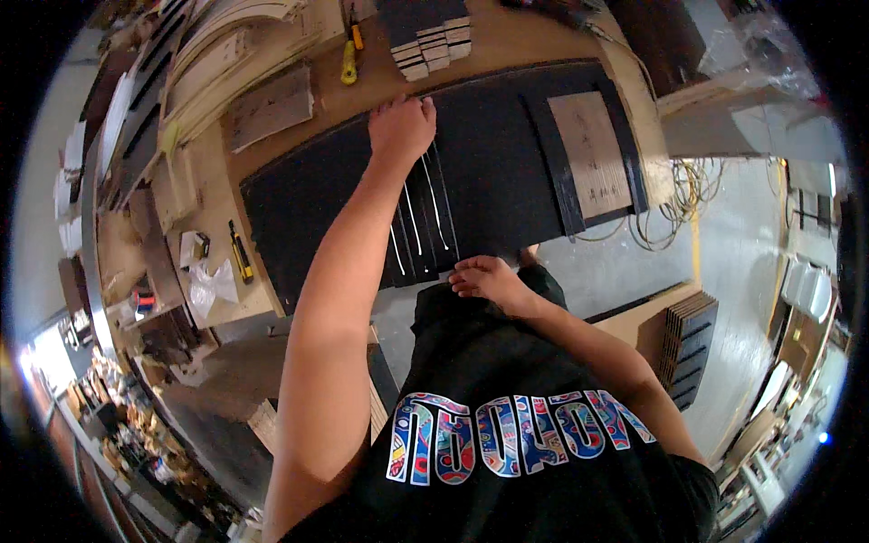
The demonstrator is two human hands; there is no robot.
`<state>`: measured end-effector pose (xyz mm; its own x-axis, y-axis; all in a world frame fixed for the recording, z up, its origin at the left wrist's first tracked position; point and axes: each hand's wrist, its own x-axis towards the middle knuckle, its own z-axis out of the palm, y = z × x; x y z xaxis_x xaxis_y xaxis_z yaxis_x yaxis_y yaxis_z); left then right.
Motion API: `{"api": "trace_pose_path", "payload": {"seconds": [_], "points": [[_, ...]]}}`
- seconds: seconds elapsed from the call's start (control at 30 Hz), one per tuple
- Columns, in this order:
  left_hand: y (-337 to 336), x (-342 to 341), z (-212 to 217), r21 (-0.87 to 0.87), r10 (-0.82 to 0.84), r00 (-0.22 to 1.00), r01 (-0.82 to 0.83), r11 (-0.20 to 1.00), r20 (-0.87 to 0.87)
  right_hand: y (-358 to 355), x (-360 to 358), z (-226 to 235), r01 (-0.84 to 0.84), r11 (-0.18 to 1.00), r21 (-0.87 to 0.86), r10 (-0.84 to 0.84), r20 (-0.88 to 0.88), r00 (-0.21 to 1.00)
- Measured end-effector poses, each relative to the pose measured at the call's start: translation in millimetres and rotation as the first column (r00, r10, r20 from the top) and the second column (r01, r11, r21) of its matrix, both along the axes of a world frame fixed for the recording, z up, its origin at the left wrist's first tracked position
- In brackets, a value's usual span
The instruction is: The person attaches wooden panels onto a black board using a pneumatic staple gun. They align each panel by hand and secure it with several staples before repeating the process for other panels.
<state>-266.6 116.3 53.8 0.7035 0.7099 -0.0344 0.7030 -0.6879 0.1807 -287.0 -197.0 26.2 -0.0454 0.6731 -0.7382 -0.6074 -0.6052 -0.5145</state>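
Note:
A large black panel (498, 154) lies across the workbench in front of me. Several narrow black strips (444, 185) run side by side over it from far to near, with white lines of what looks like glue along them. At the far end of these strips is my left hand (403, 127), its fingers curled down over the panel's far edge area. My right hand (489, 282) is closed at their near end, fingertips bent inward by the panel's front edge. Both hands appear to grip the ends of the rightmost strip; the exact contact is partly hidden by the fingers.
Stacked dark-faced blocks (430, 41) and a yellow-handled tool (349, 65) sit behind the panel. A brown board (588, 154) lies on its right part. A yellow-black cutter (241, 252) rests at left. Coiled cables (674, 213) hang at right; slotted panels (685, 348) stand lower right.

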Motion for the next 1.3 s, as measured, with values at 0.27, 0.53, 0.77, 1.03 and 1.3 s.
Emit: {"api": "trace_pose_path", "payload": {"seconds": [0.27,0.53,0.77,1.03,1.3], "points": [[30,-1,1,-0.257,0.015,0.997,-0.033,0.966,-0.072,0,-40,-10,0.443,0.896,-0.030,-0.442,-0.170,0.881],[9,23,31,-0.354,0.033,0.989,0.020,0.935,0.143,-19,-41,10,0.752,0.656,0.060,-0.753,0.112,0.648],[-12,43,7,-0.589,0.216,0.886,0.077,0.804,0.410,-40,-18,31,0.851,0.500,0.158,-0.853,0.257,0.454],[-37,72,-38,-0.664,0.295,0.763,0.225,0.713,0.575,-55,15,-4,0.450,0.755,0.476,-0.512,0.858,-0.048],[-34,77,-53,-0.645,0.285,0.784,0.183,0.742,0.552,-53,28,-4,0.389,0.807,0.444,-0.433,0.893,-0.122]]}}
